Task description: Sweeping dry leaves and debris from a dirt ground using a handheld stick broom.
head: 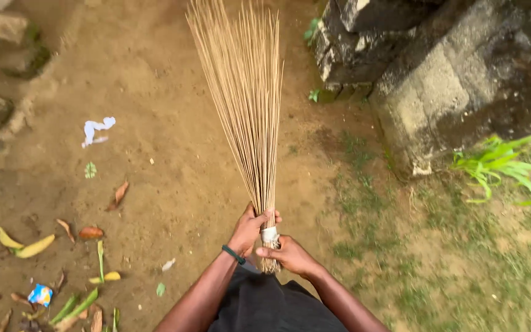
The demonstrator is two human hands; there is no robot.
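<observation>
A stick broom (244, 104) of thin tan bristles fans out away from me over bare brown earth. Its bound end, wrapped with a white band (270, 235), is held in both hands. My left hand (250, 229), with a dark band on the wrist, grips the bundle just above the white band. My right hand (290, 253) clasps the stub end just below it. Both arms reach out from my dark garment at the bottom of the view.
Fallen leaves (32, 246) and scraps of litter (40, 294) lie at the lower left, with a white paper scrap (96, 129) farther off. Weathered stone blocks (437, 80) stand at the upper right beside a green plant (502, 163) and patchy grass.
</observation>
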